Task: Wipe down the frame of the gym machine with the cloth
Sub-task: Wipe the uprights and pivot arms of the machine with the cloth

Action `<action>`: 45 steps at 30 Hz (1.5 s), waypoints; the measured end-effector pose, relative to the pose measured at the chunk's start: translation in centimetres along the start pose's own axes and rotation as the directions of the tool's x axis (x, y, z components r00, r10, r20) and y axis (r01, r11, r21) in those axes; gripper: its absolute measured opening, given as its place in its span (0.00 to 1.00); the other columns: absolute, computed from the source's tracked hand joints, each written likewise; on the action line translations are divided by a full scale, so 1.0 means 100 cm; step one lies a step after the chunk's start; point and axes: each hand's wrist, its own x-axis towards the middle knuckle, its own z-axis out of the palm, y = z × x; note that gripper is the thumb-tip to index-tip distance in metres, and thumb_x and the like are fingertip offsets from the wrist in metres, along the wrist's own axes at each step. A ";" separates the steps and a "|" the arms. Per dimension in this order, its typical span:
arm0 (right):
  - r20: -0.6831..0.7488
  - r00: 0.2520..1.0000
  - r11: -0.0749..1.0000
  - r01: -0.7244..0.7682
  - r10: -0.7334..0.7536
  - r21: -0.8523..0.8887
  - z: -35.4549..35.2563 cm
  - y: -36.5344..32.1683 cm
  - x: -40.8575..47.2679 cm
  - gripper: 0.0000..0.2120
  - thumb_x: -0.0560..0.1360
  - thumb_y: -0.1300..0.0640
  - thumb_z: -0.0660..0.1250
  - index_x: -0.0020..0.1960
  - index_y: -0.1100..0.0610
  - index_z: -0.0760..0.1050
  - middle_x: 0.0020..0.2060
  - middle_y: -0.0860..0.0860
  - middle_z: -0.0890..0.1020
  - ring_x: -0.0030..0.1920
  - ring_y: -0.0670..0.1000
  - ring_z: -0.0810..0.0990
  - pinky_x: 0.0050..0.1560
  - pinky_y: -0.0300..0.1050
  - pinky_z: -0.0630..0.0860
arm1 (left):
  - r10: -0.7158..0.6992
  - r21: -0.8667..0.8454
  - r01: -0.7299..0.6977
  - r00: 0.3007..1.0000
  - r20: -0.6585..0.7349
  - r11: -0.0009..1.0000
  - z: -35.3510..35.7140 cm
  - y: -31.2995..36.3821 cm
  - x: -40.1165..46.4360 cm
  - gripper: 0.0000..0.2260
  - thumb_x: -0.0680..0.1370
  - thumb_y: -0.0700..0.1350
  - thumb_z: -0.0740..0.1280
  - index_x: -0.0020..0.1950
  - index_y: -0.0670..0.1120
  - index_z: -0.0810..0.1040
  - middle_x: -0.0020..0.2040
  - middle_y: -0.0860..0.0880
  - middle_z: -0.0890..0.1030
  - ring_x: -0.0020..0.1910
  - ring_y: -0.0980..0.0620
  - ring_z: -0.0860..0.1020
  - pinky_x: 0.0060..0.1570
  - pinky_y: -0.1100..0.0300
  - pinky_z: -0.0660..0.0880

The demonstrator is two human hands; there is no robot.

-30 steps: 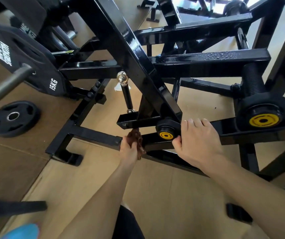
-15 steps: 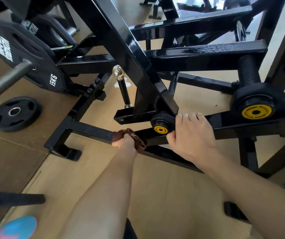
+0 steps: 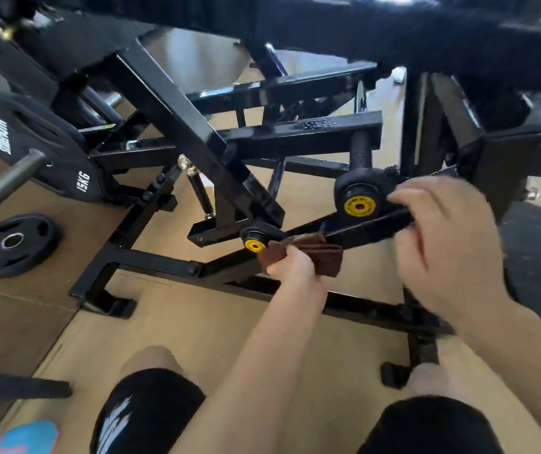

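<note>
- Left hand (image 3: 290,262) grips the brown cloth (image 3: 308,255), fingers curled round its bunched end; the free end lies folded over the sloping lower bar (image 3: 370,226) of the black machine frame (image 3: 177,122).
- Cloth sits at roughly 5 o'clock from the small yellow-capped pivot (image 3: 254,245), just beside it — likely placed so a stroke runs up the bar from the joint.
- Right hand (image 3: 442,244) is blurred. Fingers reach over the same bar at about 3 o'clock of the large yellow-capped pivot (image 3: 359,204); they look loosely bent, but whether they clasp the bar or only rest on it, I cannot tell. Judged purpose: bracing the body while crouched.
- Water droplets visible on the upper crossbar (image 3: 315,126), at 12 o'clock from the cloth — that surface appears not yet wiped.
- Surroundings: 15KG plate (image 3: 33,149) mounted at 9 o'clock; loose plate (image 3: 12,244) on the floor below it.
- Risk noted: fingers near the pivots could be pinched if the arm shifts.
</note>
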 end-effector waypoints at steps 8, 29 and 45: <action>-0.082 0.994 0.986 0.063 -0.077 -0.156 -0.006 0.039 -0.001 0.17 0.79 0.58 0.60 0.63 0.64 0.79 0.62 0.60 0.81 0.65 0.62 0.77 0.69 0.58 0.67 | 0.013 -0.080 0.001 0.985 0.173 0.997 0.022 0.014 -0.028 0.05 0.85 0.36 0.58 0.57 0.43 0.71 0.54 0.38 0.73 0.45 0.44 0.74 0.54 0.48 0.75; -0.144 0.919 0.892 -0.304 0.367 0.334 0.011 0.063 -0.015 0.10 0.84 0.56 0.60 0.63 0.60 0.68 0.79 0.59 0.60 0.67 0.59 0.73 0.57 0.45 0.72 | -0.460 0.165 0.451 0.689 0.559 0.877 0.085 -0.007 -0.153 0.15 0.87 0.42 0.56 0.68 0.38 0.75 0.70 0.37 0.75 0.73 0.42 0.70 0.76 0.48 0.64; -0.145 0.874 0.796 -0.340 0.465 0.501 0.012 0.061 -0.016 0.12 0.84 0.52 0.55 0.61 0.57 0.72 0.80 0.55 0.62 0.75 0.57 0.68 0.66 0.47 0.73 | -0.096 0.152 0.034 0.901 0.422 0.988 0.068 -0.030 -0.157 0.14 0.86 0.41 0.60 0.71 0.40 0.74 0.63 0.38 0.81 0.62 0.41 0.80 0.67 0.45 0.76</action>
